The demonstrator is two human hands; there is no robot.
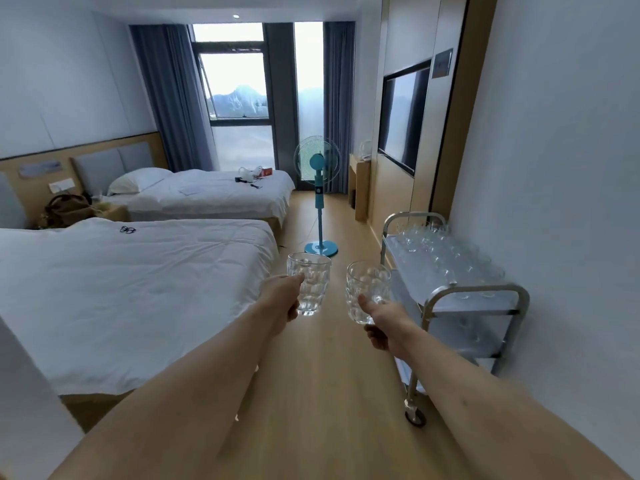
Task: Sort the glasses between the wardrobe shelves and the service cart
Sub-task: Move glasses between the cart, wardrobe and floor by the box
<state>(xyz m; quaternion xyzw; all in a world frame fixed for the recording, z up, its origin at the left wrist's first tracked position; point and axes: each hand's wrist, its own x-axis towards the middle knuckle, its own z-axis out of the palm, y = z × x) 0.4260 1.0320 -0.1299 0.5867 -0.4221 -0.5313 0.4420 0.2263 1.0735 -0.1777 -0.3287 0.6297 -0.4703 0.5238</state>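
My left hand (282, 299) grips a clear dimpled tumbler (311, 277) upright, out in front of me over the wooden floor. My right hand (384, 322) grips a second clear dimpled tumbler (367, 287), also upright, just left of the service cart (474, 292). The steel cart stands against the right wall. Its top shelf carries several clear glasses (436, 247), and a few more show on its lower shelves. No wardrobe shelves are in sight.
Two white beds (131, 289) fill the left side. A blue standing fan (318, 195) stands in the aisle beyond the cart. A wall TV (401, 119) and a small desk (360, 188) are on the right. The wooden floor aisle runs between bed and cart.
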